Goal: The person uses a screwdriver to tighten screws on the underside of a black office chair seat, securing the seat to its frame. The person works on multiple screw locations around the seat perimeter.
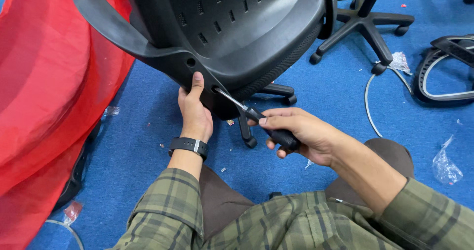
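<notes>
Work in hand: turning a screw into the black chair seat (pixel 237 38), down at the spot where the armrest (pixel 111 25) joins on.
Done: armrest already sitting in place on the seat; tip of the screwdriver (pixel 256 116) set in one hole at the seat's low edge.
Left: looks like more turning to do; another round hole (pixel 190 62) just beside it shows no screw; cannot tell how tight the first screw is.
Chair seat: tipped up on its side, close in front of the knees, over the blue carpet floor (pixel 148 146).
Left hand (pixel 195 114): flat against the low edge of the seat, fingers (pixel 198 82) mostly straight and pointing up, holding the seat steady, not wrapped around anything.
Right hand (pixel 301 134): fingers (pixel 281 120) curled tight around the black handle of the screwdriver, metal rod pointing up and left into the seat.
Wrist: black watch (pixel 188 145) on the left arm.
Nearby: red cloth (pixel 49 92) on the left, a chair base with wheels (pixel 368 23) further back, little clear plastic bags (pixel 444 166) lying on the floor.
</notes>
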